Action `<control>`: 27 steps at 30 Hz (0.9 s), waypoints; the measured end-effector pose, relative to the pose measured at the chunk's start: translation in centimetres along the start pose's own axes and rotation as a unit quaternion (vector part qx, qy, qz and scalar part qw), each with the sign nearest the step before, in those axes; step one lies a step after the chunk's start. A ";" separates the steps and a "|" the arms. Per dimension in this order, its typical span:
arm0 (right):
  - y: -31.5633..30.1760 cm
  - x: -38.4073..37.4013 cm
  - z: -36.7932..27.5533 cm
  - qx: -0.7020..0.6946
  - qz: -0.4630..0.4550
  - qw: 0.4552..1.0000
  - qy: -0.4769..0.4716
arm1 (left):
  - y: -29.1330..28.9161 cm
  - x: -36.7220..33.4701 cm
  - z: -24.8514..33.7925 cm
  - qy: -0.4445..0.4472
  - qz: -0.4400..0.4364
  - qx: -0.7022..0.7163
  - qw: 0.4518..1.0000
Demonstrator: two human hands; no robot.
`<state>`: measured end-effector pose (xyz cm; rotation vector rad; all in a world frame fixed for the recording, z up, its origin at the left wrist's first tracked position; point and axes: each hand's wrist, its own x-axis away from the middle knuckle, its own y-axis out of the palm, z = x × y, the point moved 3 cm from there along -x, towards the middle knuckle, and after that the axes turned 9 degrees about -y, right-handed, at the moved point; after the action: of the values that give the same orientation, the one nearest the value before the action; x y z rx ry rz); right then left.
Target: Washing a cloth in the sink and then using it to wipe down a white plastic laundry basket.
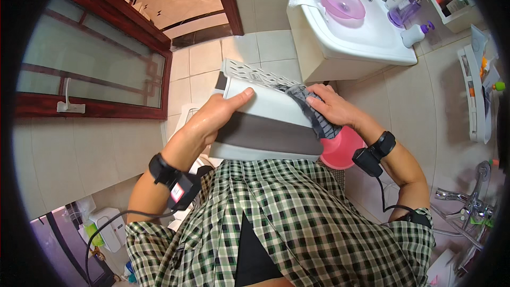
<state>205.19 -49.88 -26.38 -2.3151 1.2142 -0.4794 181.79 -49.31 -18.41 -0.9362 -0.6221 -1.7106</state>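
In front of my body I hold up a white-and-grey plastic piece (271, 127), box-like, with a slotted white side facing away from me; I cannot tell its exact kind. My left hand (215, 114) grips its left end, thumb lying over the white surface and the other fingers hidden beneath. At the right end my right hand (332, 103) is closed over a dark grey striped cloth (313, 111), pressing it against the plastic. Below that hand, partly covered by the cloth and the plastic piece, is a pink basin (342, 151).
A white sink counter (361, 42) stands ahead to the right, bearing a pink translucent bowl (342, 1) and pump bottles. Left is a wood-framed glass door (90, 64) beside a doorway. A wall rack (473, 95) and a metal shower tap (473, 204) are on the right.
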 end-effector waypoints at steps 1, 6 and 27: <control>-0.1 0.0 -0.5 -0.005 0.012 1.000 -0.012 | -0.1 -0.6 0.1 0.035 0.046 -0.033 0.998; -1.1 -0.8 -3.3 -0.043 0.096 0.993 -0.058 | -0.2 -0.5 -0.2 0.214 0.114 -0.140 0.960; -2.9 -1.6 -2.8 -0.300 0.206 0.928 -0.082 | 1.0 2.1 -2.5 0.183 -0.068 -0.137 0.971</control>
<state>204.81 -47.79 -22.58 -2.3873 1.8935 0.2747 181.66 -52.65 -18.13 -0.7484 -0.2114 -2.0646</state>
